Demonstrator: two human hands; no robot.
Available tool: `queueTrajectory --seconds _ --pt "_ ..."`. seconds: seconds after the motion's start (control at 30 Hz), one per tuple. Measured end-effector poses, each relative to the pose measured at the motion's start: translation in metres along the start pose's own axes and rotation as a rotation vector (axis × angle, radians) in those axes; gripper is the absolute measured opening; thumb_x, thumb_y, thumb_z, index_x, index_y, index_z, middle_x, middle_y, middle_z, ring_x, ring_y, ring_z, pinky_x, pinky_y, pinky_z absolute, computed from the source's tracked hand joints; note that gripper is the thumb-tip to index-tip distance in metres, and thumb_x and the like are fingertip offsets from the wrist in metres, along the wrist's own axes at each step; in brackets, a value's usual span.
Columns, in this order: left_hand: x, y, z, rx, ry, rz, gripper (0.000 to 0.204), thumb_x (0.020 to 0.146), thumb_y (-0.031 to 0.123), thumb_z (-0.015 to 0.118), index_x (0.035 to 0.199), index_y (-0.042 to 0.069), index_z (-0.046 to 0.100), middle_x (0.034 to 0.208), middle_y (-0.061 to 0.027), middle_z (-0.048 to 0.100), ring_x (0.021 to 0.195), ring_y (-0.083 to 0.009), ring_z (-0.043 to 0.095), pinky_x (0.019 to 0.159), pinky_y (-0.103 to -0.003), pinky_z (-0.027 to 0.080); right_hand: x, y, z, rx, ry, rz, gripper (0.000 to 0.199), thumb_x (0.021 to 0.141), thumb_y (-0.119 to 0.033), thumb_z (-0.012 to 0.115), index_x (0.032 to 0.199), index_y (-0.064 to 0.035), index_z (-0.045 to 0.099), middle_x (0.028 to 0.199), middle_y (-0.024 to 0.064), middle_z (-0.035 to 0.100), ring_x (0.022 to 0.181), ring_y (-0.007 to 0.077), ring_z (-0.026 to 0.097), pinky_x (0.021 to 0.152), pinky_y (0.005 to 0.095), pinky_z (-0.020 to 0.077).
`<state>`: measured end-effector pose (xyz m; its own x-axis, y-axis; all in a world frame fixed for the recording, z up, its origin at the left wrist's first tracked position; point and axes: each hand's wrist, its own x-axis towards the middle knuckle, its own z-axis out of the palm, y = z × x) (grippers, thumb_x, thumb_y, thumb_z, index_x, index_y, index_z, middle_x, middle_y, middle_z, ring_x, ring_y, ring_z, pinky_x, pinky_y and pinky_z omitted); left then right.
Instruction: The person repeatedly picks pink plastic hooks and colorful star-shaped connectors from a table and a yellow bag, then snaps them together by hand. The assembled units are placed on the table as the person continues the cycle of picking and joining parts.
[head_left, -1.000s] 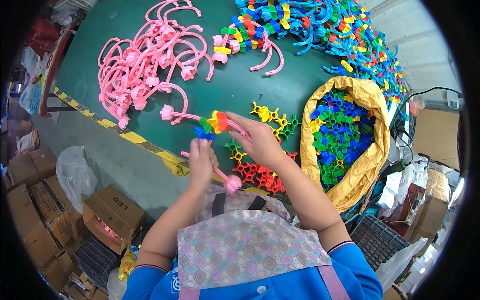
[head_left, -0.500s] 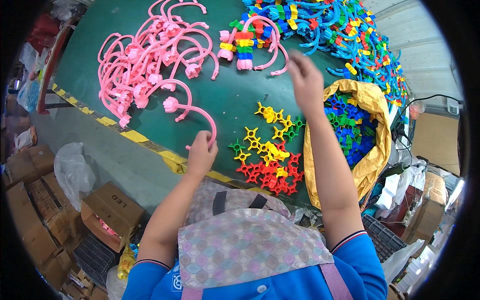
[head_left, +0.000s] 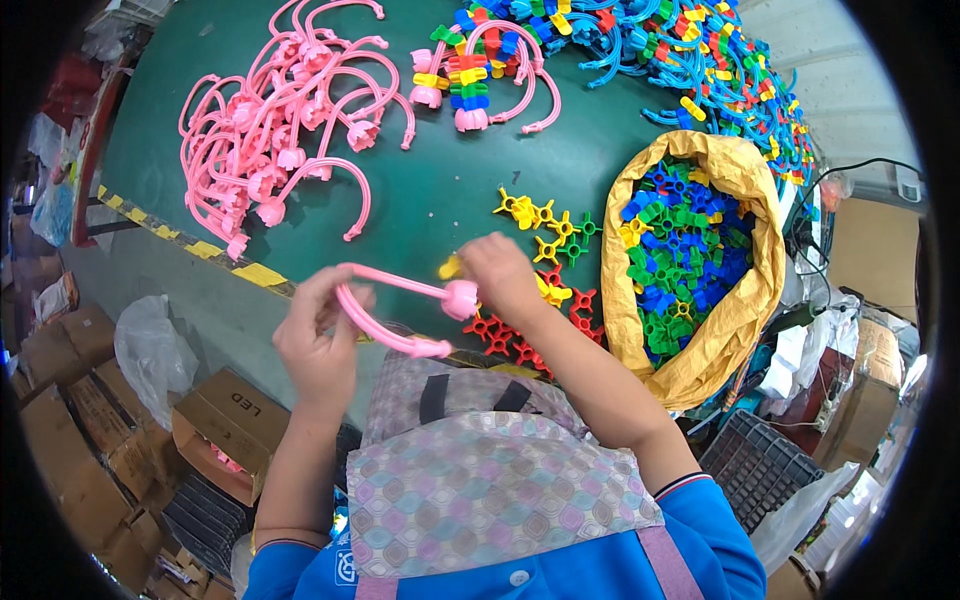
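A pink curved plastic tube with a flower-shaped cup (head_left: 461, 299) is gripped near its bend by my left hand (head_left: 316, 335), held over the table's front edge. Its cup end points right, toward my right hand (head_left: 500, 276). Pinched in the right hand's fingers is a yellow spiked plastic ring (head_left: 450, 267), partly hidden by them. Beneath and beside my right forearm lie loose red spiked rings (head_left: 583, 301), yellow ones (head_left: 522, 210) and green ones (head_left: 577, 249).
Pink tubes (head_left: 290, 158) are heaped at the far left. Two pink tubes with coloured rings stacked on them (head_left: 469, 85) lie at the back. A blue-tube pile (head_left: 660, 45) fills the far right. The yellow sack (head_left: 620, 290) holds many rings; cardboard boxes (head_left: 225, 420) stand below left.
My right hand has come back from the far side of the table and now holds a yellow ring. My left hand moved left and nearer, turning the tube so its cup points right.
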<state>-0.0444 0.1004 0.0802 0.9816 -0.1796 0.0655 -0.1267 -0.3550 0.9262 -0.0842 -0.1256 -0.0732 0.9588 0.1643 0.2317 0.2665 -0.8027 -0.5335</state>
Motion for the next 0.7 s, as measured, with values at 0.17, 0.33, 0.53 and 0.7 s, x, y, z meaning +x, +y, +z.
queueTrajectory --seconds 0.17,0.33,0.53,0.7 --pt "0.013 0.008 -0.014 0.414 0.008 0.397 0.01 0.089 0.001 0.067 0.099 0.001 0.066 0.09 -0.0101 0.063 0.081 -0.0215 0.064 0.076 -0.032 0.053 -0.015 0.0 0.018 -0.127 -0.19 -0.072 0.027 0.079 -0.011 0.064 0.106 -0.0073 0.062 0.102 0.0081 0.06 0.099 0.027 0.056 0.082 0.0383 0.046" --pt "-0.018 -0.085 -0.025 -0.41 -0.144 -0.385 0.008 0.1 0.01 0.058 0.103 0.003 0.059 0.081 -0.0015 0.055 0.065 -0.0103 0.057 0.058 -0.024 0.049 -0.004 -0.019 0.006 0.002 -0.127 0.073 0.035 0.081 -0.008 0.061 0.116 -0.0085 0.063 0.116 0.0094 0.058 0.104 0.0273 0.055 0.087 0.0386 0.0454" --pt "-0.046 -0.127 0.006 -0.638 -0.134 -0.938 0.015 0.104 0.023 0.057 0.106 0.009 0.058 0.066 0.0084 0.037 0.051 -0.0011 0.03 0.043 -0.02 0.023 0.009 -0.018 0.02 -0.14 -0.23 -0.155 0.018 0.082 -0.013 0.062 0.1 -0.0106 0.065 0.113 0.0074 0.059 0.102 0.0257 0.055 0.086 0.0372 0.0437" --pt "-0.058 -0.144 0.002 -0.617 -0.046 -0.974 0.02 0.103 0.025 0.057 0.109 0.006 0.058 0.07 0.007 0.038 0.053 -0.0018 0.031 0.044 -0.019 0.024 -0.004 -0.037 0.02 -0.131 -0.262 -0.145 0.009 0.08 -0.015 0.062 0.084 -0.0101 0.068 0.089 0.0053 0.058 0.095 0.0235 0.054 0.083 0.0385 0.0425"
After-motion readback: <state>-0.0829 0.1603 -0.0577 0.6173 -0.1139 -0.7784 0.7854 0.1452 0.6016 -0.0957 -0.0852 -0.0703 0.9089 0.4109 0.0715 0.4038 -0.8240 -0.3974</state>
